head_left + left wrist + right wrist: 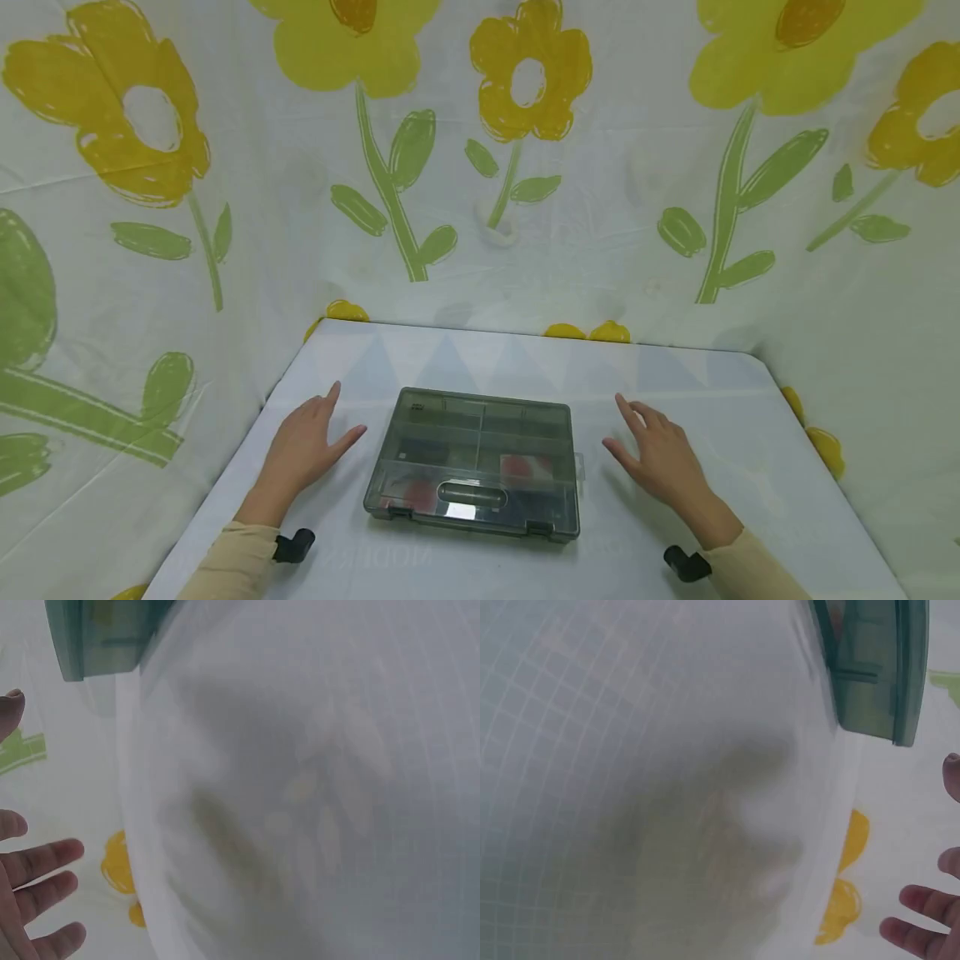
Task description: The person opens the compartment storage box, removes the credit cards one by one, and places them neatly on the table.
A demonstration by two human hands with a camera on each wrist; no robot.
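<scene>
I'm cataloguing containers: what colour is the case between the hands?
The case is a see-through, dark greyish green; it shows best in the head view.

From the head I look forward and down across the table (787,467). My wrist views, nearer, share the case (474,458).

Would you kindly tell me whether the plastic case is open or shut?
Shut: in the head view, the see-through lid lies flat across the whole case.

Glossy translucent plastic case (472,495), smooth tabletop (750,450), lightly creased cloth-like backdrop (592,225), matt cloth sleeves (234,562)
</scene>
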